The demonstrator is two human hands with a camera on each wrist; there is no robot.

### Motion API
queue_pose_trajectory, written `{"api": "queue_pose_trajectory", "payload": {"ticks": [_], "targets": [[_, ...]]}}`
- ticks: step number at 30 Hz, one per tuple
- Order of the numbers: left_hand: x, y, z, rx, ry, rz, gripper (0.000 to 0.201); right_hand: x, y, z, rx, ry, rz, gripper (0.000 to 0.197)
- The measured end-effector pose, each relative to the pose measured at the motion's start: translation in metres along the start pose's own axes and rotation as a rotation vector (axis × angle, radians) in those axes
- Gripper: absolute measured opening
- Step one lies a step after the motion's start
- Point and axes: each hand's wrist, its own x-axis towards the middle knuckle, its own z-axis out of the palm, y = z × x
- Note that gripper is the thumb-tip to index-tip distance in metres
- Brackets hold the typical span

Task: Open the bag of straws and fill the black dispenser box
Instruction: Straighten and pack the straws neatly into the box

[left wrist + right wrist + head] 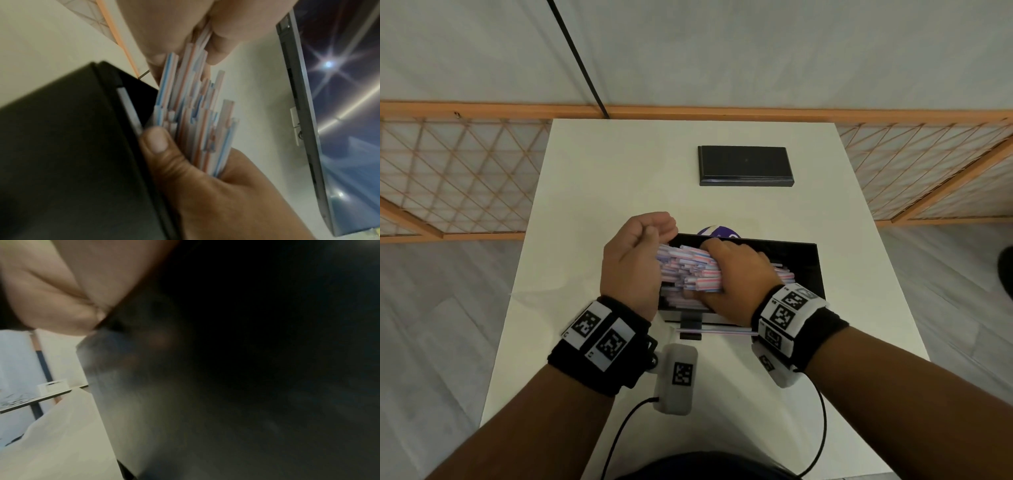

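The open black dispenser box [803, 263] stands on the white table [619, 171], with a bundle of pink, blue and white striped straws [688, 270] lying across its top. My right hand [736, 274] grips the bundle from above. My left hand [635, 260] curls round the straws' left ends. In the left wrist view the straw ends [195, 113] sit between my thumb [156, 142] and fingers [218, 48], beside the box's black wall [72, 146]. The right wrist view is mostly dark against the box [226, 386].
The box's black lid [745, 166] lies flat at the far side of the table. A purple and white object [717, 231] shows just behind the box. One straw [722, 331] lies at the box's front slot. A wooden lattice screen [458, 178] stands behind the table.
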Motion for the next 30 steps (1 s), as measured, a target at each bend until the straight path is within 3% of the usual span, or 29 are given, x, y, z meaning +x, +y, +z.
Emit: {"api": "queue_pose_trajectory", "payload": {"ticks": [7, 11, 14, 18, 21, 25, 30], "targets": [[0.005, 0.018, 0.000, -0.255, -0.052, -0.002, 0.036, -0.009, -0.007, -0.020, -0.024, 0.270, -0.084, 0.053], [0.010, 0.004, 0.004, -0.157, 0.067, -0.069, 0.032, -0.005, -0.003, -0.021, -0.058, 0.141, 0.003, 0.059], [0.013, -0.004, 0.003, -0.064, 0.156, -0.101, 0.027, -0.004, 0.003, -0.011, -0.006, 0.022, 0.023, 0.075], [0.015, 0.000, -0.001, -0.180, 0.217, -0.271, 0.036, -0.013, 0.013, -0.012, 0.107, 0.051, 0.020, 0.083], [0.017, -0.003, 0.000, -0.131, 0.177, -0.279, 0.036, -0.019, 0.025, -0.016, -0.033, 0.035, 0.089, 0.086], [0.013, -0.007, 0.006, 0.019, 0.098, -0.297, 0.036, -0.018, 0.029, -0.012, -0.097, -0.061, 0.126, 0.072], [0.013, -0.004, 0.001, 0.004, 0.132, -0.194, 0.031, -0.014, 0.009, -0.013, -0.030, -0.004, 0.000, 0.060]]}}
